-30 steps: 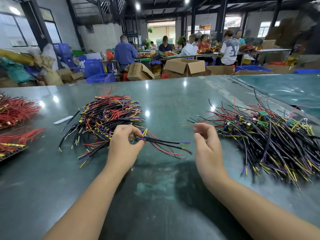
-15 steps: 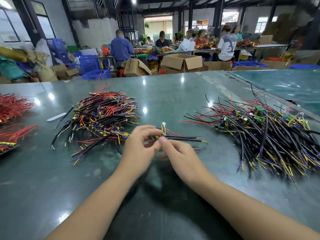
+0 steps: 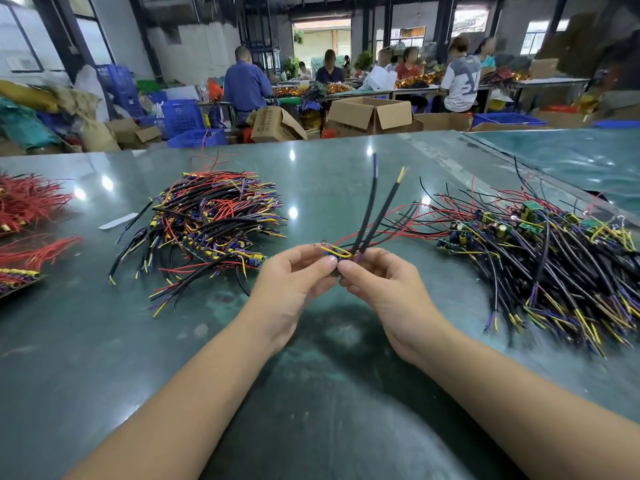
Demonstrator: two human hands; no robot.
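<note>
Forearms: both bare, cut off by the lower frame edge.
Left hand (image 3: pixel 294 278): thumb and curled fingers pinch the near end of the wire harness (image 3: pixel 367 214) from the left.
Right hand (image 3: pixel 384 289): pinches the same end from the right, thumb tips almost touching.
Hidden: the harness base sits behind both thumbs. Only a yellow loop, a small metal ring terminal and a bit of blue show, so its shape is hard to make out.
Harness: held above the table (image 3: pixel 104 341), between the two piles. Two stiff black-sleeved cables fan up and away from the fingers, one with a purple tip and one with yellow tips. Thin red leads trail right.
Table: dark green and glossy, with lamp glare spots and a scuffed patch under the hands.
Left pile (image 3: pixel 214 223): tangled black, red, yellow and purple wires.
Right pile (image 3: pixel 540 251): similar wires with small green boards and cylindrical parts, cut off at the right edge.
Red wire bundles (image 3: pixel 27 202): cut off at the left edge.
Far: open cardboard boxes (image 3: pixel 370 114), blue crates (image 3: pixel 180 117) and seated people at benches, all soft and blurred.
</note>
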